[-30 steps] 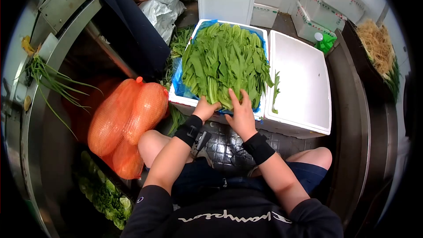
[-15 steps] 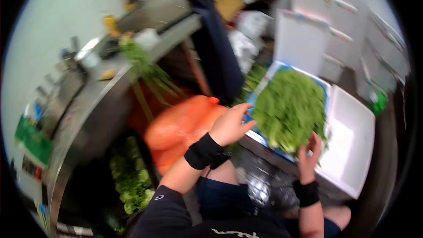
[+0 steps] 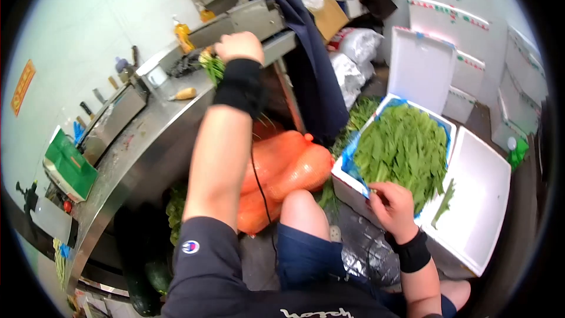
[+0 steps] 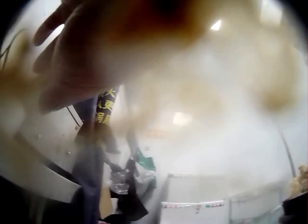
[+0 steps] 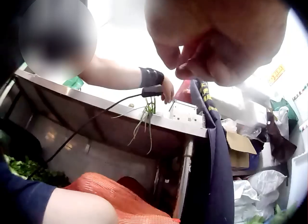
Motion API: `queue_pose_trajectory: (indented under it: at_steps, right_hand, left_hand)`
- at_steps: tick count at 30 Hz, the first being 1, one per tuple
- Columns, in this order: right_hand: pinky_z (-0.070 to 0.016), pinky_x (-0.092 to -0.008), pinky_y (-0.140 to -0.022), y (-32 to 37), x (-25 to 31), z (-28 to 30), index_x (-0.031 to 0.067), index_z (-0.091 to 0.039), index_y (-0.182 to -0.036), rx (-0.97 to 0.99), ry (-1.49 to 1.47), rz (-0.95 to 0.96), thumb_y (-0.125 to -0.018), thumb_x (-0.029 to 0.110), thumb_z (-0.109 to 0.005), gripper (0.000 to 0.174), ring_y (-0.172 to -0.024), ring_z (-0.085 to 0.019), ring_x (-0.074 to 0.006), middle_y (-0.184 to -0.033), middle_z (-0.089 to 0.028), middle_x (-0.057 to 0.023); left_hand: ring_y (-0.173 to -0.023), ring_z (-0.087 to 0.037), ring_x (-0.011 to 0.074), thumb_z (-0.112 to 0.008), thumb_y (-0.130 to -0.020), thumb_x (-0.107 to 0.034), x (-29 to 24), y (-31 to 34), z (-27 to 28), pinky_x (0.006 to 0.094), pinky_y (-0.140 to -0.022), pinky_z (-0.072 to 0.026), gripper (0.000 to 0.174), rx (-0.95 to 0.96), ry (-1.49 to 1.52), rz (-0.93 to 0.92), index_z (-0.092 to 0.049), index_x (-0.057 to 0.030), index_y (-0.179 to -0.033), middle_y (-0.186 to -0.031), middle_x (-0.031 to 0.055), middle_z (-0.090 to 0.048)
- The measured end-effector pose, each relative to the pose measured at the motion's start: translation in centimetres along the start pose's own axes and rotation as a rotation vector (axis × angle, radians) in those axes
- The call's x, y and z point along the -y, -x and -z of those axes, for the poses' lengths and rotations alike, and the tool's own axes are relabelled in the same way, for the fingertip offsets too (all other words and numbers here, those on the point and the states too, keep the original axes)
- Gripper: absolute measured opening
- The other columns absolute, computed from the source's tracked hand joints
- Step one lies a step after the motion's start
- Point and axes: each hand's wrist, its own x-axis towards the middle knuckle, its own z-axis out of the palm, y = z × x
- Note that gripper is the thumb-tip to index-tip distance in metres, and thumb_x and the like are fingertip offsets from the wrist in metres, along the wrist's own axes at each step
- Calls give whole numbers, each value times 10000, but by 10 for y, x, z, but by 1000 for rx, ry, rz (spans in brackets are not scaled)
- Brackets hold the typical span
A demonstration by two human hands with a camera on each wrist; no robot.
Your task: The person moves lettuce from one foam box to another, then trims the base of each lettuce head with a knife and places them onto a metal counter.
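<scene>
In the head view my left hand [image 3: 240,46] is raised over the metal counter [image 3: 156,121], beside a bunch of green onions [image 3: 213,69]. The right wrist view shows that hand [image 5: 167,90] with fingers hanging loosely above the onions [image 5: 151,107], holding nothing visible. Blurred fingers [image 4: 72,65] spread across the left wrist view. My right hand [image 3: 393,209] hovers at the front edge of a white foam box [image 3: 350,181] lined with blue plastic and heaped with leafy greens [image 3: 403,147]. Its fingers are loosely curled, with nothing visible in them.
Right of the greens stands a white foam container [image 3: 474,200] with a loose leaf [image 3: 442,203]. Orange mesh sacks [image 3: 294,168] lie between counter and box. A black cable [image 3: 259,182] hangs by the left arm. On the counter are a yellow bottle [image 3: 183,34] and a white cup [image 3: 155,75].
The head view has turned left. My left hand has left the greens and risen over the counter to the onions. My right hand has stayed near the box's front edge, its fingers more curled.
</scene>
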Motion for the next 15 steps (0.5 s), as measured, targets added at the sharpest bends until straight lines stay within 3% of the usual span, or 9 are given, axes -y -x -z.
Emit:
queue_pose_trajectory:
  at_steps: [1,2,4,8,10,11,12,13,15]
  right_hand:
    - [-483,-352,-561,-1,6,2,37,-696,-920,24,20,17,-822,62,-704,102,-626,-627,-278,-741,-648,-118]
    - [-487,-353,-562,3,9,6,46,-698,-917,46,44,35,-819,74,-711,102,-632,-630,-280,-744,-652,-110]
    - [-493,-355,-568,13,4,11,62,-699,-910,52,85,44,-821,100,-719,99,-642,-638,-273,-746,-659,-91]
    - [-502,-360,-574,24,-1,18,74,-705,-910,82,88,2,-834,130,-720,95,-663,-653,-270,-750,-665,-92]
    - [-508,-370,-587,28,0,24,83,-704,-913,92,81,2,-854,160,-713,98,-679,-660,-279,-762,-671,-98]
    - [-512,-380,-605,30,1,28,89,-701,-921,90,112,19,-870,187,-703,111,-694,-662,-288,-776,-672,-99]
    - [-512,-387,-615,34,1,33,88,-696,-929,100,124,21,-877,204,-699,127,-709,-658,-295,-785,-669,-97]
    - [-509,-389,-613,37,2,39,82,-697,-936,75,131,-1,-877,193,-699,126,-710,-655,-296,-792,-667,-103]
    - [-501,-377,-607,42,-3,58,61,-696,-958,-32,152,-23,-884,169,-687,131,-700,-646,-280,-794,-656,-113]
  left_hand:
    - [-1191,-637,280,-541,-953,-262,0,-20,-5,416,-926,-492,292,69,22,75,-769,-161,-1106,-1179,80,-730]
    - [-1224,-632,257,-543,-952,-283,6,-41,-3,414,-946,-493,321,240,46,-6,-755,-162,-1161,-1242,88,-708]
    - [-1244,-624,249,-610,-915,-246,7,-63,-9,410,-957,-499,349,391,-70,-45,-720,-174,-1238,-1345,68,-654]
    - [-1296,-584,271,-652,-890,-260,10,-71,-26,461,-1033,-468,362,285,67,71,-720,-177,-1235,-1377,80,-629]
    - [-1245,-612,326,-624,-870,-131,11,-89,-42,520,-1007,-497,338,386,-22,52,-725,-92,-1191,-1314,158,-650]
    - [-1267,-595,326,-602,-895,-154,10,-88,-43,563,-1023,-476,330,416,-73,12,-722,-74,-1192,-1324,165,-642]
    - [-1323,-547,329,-691,-852,-321,15,-97,-50,598,-1075,-406,461,471,55,91,-687,-146,-1278,-1411,92,-599]
    - [-1293,-572,319,-566,-925,-183,27,-117,-76,505,-1069,-455,336,359,1,-38,-715,-56,-1198,-1376,166,-605]
    - [-1283,-578,320,-565,-923,-183,13,-140,-107,460,-1073,-457,333,405,-147,-157,-720,-61,-1191,-1341,168,-630]
